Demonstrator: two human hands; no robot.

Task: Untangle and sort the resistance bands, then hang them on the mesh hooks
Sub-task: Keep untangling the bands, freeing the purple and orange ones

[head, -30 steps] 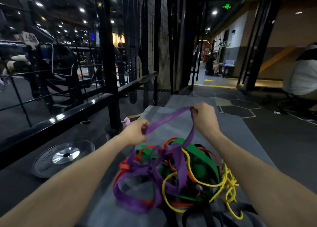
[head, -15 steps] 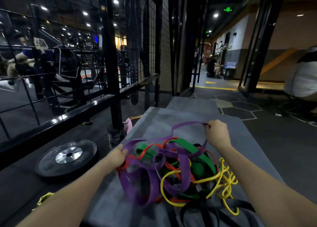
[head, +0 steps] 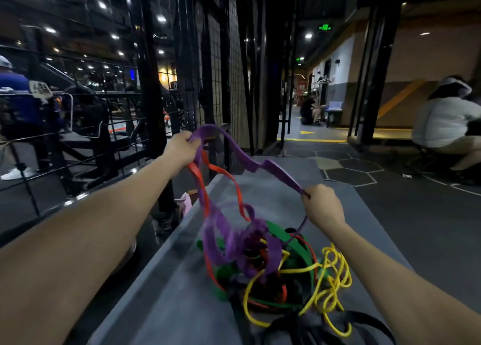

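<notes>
A tangled heap of resistance bands lies on a grey mat (head: pixel 273 196). My left hand (head: pixel 182 145) is raised and grips one end of a purple band (head: pixel 250 162) together with a red band (head: pixel 221 173). My right hand (head: pixel 322 205) pinches the purple band lower down and to the right. The purple band sags between both hands and runs down into the heap. Green band (head: pixel 291 238), yellow band (head: pixel 330 271) and black band (head: pixel 325 326) stay knotted in the heap. The black wire mesh panel (head: pixel 223 71) rises beyond the mat; its hooks are not discernible.
A black steel rack post (head: pixel 153 110) and railings stand at the left. A pink object (head: pixel 186 204) lies at the mat's left edge. A person in white (head: pixel 442 120) crouches at the far right, another sits down the corridor (head: pixel 309 110).
My left hand rose from the heap's left edge, lifting the purple and red bands. My right hand moved right and stayed low. The view shifted slightly.
</notes>
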